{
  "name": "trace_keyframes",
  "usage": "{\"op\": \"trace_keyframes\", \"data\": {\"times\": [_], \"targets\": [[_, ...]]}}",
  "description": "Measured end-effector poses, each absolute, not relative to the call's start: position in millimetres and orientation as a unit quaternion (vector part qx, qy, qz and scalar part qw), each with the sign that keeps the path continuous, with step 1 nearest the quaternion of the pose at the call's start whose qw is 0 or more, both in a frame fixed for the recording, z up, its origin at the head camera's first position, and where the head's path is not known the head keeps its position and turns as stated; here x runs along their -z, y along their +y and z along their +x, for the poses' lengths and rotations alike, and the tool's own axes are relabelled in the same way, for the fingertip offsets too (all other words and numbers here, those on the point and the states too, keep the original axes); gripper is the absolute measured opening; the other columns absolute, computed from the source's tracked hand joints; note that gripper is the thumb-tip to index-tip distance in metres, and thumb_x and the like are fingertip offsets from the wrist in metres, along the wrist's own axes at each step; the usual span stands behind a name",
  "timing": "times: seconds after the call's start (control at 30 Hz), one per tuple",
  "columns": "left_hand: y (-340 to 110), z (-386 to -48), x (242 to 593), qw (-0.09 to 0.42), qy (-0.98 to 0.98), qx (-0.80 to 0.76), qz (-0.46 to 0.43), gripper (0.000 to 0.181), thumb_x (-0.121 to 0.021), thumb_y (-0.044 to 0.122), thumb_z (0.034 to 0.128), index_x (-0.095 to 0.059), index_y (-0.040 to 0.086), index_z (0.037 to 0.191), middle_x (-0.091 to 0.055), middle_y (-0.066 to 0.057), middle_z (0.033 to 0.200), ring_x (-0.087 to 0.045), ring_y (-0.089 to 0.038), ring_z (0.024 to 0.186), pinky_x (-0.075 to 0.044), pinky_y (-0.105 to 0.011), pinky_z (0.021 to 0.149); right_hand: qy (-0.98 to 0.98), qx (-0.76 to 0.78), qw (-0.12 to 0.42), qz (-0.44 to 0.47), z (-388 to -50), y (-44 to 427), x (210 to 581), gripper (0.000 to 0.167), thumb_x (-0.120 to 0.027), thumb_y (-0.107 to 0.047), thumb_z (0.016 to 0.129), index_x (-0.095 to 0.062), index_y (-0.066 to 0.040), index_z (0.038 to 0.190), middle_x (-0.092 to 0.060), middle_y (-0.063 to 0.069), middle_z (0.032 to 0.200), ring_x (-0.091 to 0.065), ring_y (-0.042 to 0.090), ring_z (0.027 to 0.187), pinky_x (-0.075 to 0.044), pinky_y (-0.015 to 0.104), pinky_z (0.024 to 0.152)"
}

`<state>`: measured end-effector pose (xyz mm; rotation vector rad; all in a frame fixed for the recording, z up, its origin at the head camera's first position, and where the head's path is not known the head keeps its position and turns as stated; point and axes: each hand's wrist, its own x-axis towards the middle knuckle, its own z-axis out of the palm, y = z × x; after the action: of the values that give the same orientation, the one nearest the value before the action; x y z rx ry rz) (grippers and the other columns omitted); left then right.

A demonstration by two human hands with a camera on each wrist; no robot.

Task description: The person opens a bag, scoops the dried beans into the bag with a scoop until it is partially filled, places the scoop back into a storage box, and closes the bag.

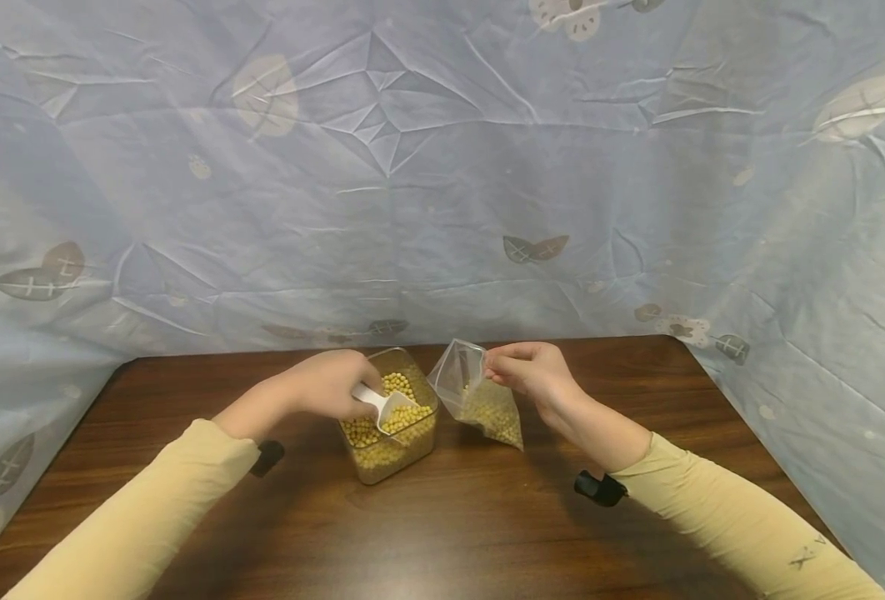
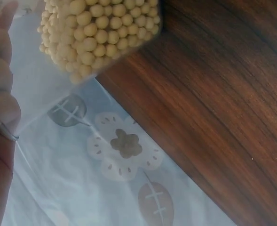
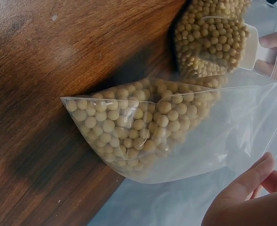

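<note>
A clear plastic container (image 1: 368, 475) holds many small round yellow balls (image 1: 371, 457) that look like soybeans. With its fingers curled over the handle, my left hand (image 1: 333, 382) holds a white scoop (image 1: 388, 406) inside the container, its blade down among the balls. To the right, a clear plastic bag (image 1: 457, 375) bulges with the same balls in its lower part. My right hand (image 1: 536, 375) pinches the bag's upper edge between thumb and fingers. The right wrist view shows the balls (image 3: 124, 127) gathered in the bag's pointed corner, and the scoop (image 3: 251, 47) beyond.
Everything stands on a brown wooden table (image 1: 442, 533). A pale blue curtain (image 1: 442, 208) with leaf prints hangs behind and at both sides, meeting the table's back edge just beyond the container and bag.
</note>
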<state>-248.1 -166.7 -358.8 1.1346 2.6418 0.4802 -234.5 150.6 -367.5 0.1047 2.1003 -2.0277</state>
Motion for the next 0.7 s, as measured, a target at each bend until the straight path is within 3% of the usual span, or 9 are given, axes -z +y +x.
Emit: {"op": "trace_keyframes", "data": {"times": [0.33,0.7], "targets": [[-175.0,-246.7,352.6,0.117,0.897,-0.206,0.372,0.004,-0.078,0.015,0.0889,-0.079,0.012,0.086,-0.074,0.004,0.080,-0.059,-0.004,0.066,-0.053,-0.027,0.068,0.711,0.694,0.107,0.037,-234.5,150.2,367.9,0.026,-0.067,0.003,0.100,-0.068,0.018,0.121,-0.076,0.000,0.091,-0.075,0.004,0.076,-0.061,0.018,0.078],[-185.8,-246.2,351.1,0.123,0.889,-0.256,0.359,0.011,-0.079,0.017,0.0906,-0.081,0.007,0.094,-0.078,0.000,0.087,-0.063,-0.006,0.074,-0.054,-0.027,0.073,0.704,0.700,0.111,0.041,-234.9,151.0,369.5,0.026,-0.065,0.003,0.100,-0.068,0.019,0.121,-0.076,-0.001,0.090,-0.075,0.004,0.076,-0.061,0.017,0.078]]}}
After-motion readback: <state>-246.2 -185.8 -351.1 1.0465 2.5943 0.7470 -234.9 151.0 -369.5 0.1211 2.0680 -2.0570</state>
